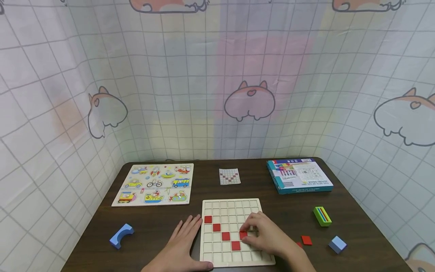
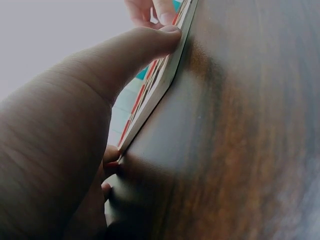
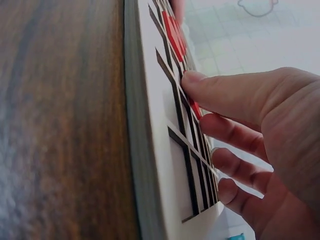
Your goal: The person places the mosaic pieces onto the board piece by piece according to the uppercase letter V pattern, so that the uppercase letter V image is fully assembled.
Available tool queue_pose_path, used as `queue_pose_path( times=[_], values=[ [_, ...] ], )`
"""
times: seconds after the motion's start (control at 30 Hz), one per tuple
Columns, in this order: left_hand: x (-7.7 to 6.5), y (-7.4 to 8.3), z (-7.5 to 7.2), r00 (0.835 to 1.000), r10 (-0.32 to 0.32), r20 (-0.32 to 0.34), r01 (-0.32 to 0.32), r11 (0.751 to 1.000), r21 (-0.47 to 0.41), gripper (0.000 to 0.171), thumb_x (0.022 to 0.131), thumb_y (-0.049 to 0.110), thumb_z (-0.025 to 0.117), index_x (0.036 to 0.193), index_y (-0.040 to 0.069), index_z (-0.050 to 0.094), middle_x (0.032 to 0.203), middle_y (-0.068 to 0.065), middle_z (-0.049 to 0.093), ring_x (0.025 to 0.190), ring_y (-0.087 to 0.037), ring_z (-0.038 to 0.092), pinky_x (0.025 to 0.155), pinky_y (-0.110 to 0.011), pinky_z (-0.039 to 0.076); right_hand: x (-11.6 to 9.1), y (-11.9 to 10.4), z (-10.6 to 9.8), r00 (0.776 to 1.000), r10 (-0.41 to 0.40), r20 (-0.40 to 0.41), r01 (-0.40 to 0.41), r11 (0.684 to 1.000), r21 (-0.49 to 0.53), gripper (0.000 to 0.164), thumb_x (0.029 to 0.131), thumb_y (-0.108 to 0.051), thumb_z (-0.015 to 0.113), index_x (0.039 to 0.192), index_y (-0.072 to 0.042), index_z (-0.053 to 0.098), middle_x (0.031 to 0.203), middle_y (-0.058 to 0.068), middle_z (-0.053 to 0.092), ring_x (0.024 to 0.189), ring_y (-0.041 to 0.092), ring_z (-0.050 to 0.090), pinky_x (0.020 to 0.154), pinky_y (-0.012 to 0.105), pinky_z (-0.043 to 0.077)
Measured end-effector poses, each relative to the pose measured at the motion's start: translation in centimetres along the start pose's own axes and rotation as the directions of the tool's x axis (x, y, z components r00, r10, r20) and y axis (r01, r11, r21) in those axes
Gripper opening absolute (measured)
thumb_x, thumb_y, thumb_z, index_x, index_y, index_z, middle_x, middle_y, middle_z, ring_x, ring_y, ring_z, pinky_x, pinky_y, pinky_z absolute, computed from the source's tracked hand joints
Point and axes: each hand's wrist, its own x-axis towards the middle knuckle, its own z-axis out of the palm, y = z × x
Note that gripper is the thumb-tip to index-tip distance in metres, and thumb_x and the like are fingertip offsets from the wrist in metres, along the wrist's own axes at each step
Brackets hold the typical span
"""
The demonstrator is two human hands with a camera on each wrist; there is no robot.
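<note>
A wooden grid board (image 1: 204, 247) lies flat on the dark table, with several red square tiles (image 1: 225, 236) in its cells along a descending diagonal. My right hand (image 1: 263, 232) is over the board's right half, thumb and index finger pinching a red tile (image 1: 243, 235) set at one of the cells. In the right wrist view that red tile (image 3: 194, 108) shows between thumb and index finger; the other fingers are loosely bent. My left hand (image 1: 181, 245) lies with extended fingers along the board's left edge, its thumb (image 2: 167, 37) touching the near edge.
Loose red tiles (image 1: 306, 240) lie right of the board, near a blue cube (image 1: 338, 244) and a green striped block (image 1: 322, 216). Behind are a pattern card (image 1: 229, 176), a boxed set (image 1: 299, 175) and a vehicle puzzle (image 1: 154, 184). A blue arch block (image 1: 121, 235) sits left.
</note>
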Motion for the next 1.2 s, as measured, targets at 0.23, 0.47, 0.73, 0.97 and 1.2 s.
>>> queue_pose_path(
  times=[0.23,0.47,0.73,0.97,1.2],
  values=[
    [-0.1,0.1,0.0,1.000,0.010,-0.004,-0.010,1.000,0.001,0.140,0.074,0.090,0.079,0.178,0.014,0.024,0.187,-0.007,0.022,0.173,-0.041,0.017,0.137,-0.076,0.009,-0.5,-0.1,-0.4,0.999,0.016,-0.049,-0.015,0.999,0.029,0.019,0.099,-0.037,0.086,0.115,-0.029,0.083,0.114,-0.017,0.072,0.108,0.011,0.057,0.089,0.031,0.056],
    [0.2,-0.2,0.2,1.000,0.012,-0.003,-0.012,1.000,0.009,0.141,0.073,0.091,0.079,0.179,0.015,0.024,0.187,-0.007,0.022,0.173,-0.041,0.018,0.136,-0.076,0.010,-1.6,0.2,-0.9,0.991,0.027,-0.129,-0.022,0.999,0.039,0.014,0.101,-0.034,0.085,0.114,-0.030,0.081,0.113,-0.019,0.073,0.104,0.011,0.060,0.086,0.028,0.058],
    [0.3,-0.4,0.2,1.000,-0.001,0.007,0.001,1.000,0.002,0.141,0.072,0.090,0.080,0.179,0.016,0.024,0.187,-0.007,0.023,0.173,-0.042,0.017,0.136,-0.076,0.009,-2.5,0.8,-1.6,0.985,0.046,-0.164,-0.040,0.998,0.041,0.015,0.101,-0.032,0.085,0.115,-0.031,0.081,0.112,-0.017,0.074,0.101,0.011,0.059,0.084,0.030,0.057],
    [0.3,-0.5,0.3,1.000,0.006,0.003,-0.006,1.000,0.008,0.140,0.074,0.089,0.081,0.178,0.016,0.025,0.186,-0.008,0.025,0.173,-0.042,0.018,0.137,-0.076,0.010,-3.1,1.5,-1.8,0.980,0.071,-0.185,-0.067,0.997,0.028,0.015,0.099,-0.032,0.087,0.113,-0.033,0.081,0.110,-0.022,0.071,0.103,0.012,0.059,0.087,0.030,0.058],
    [0.1,-0.3,0.2,1.000,0.009,-0.004,-0.009,1.000,0.009,0.141,0.073,0.090,0.081,0.178,0.016,0.025,0.186,-0.007,0.026,0.173,-0.041,0.018,0.137,-0.074,0.010,-4.2,2.4,-2.2,0.968,0.078,-0.239,-0.093,0.994,-0.052,0.019,0.097,-0.029,0.089,0.113,-0.033,0.081,0.111,-0.025,0.070,0.107,0.005,0.058,0.094,0.034,0.060]
  ],
)
